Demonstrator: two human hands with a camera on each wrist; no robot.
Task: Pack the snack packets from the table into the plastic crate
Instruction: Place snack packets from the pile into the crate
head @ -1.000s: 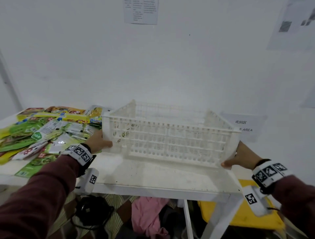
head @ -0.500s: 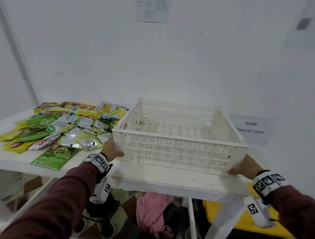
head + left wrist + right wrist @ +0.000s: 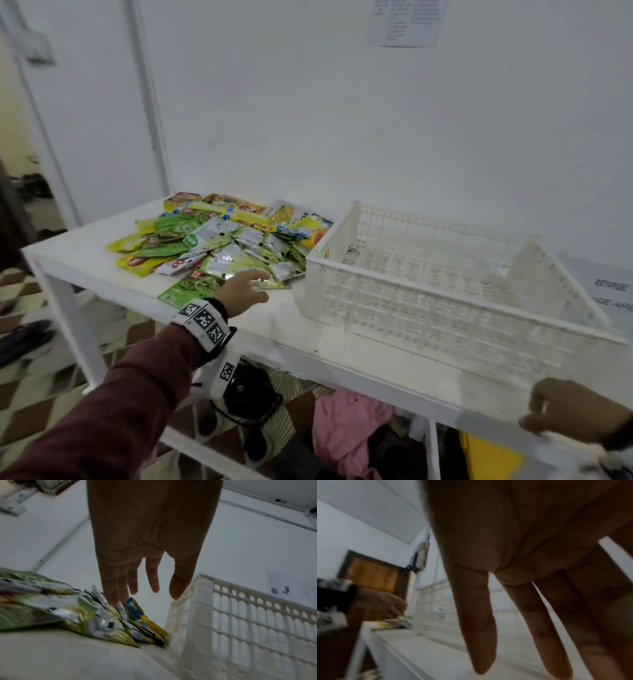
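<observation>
While packets (image 3: 219, 240) lie beside, crate (image 3: 455, 305) holds nothing.

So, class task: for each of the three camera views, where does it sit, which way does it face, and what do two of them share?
Head: on the head, looking down at the table, snack packets and crate; both hands and the left sleeve show.
Left wrist: along the left hand toward packets and crate.
Right wrist: along the right hand across the table edge.
Shared: both wrist views show the crate.

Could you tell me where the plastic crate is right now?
In the head view, the plastic crate sits on the table's right side, beside the snack packets.
</observation>
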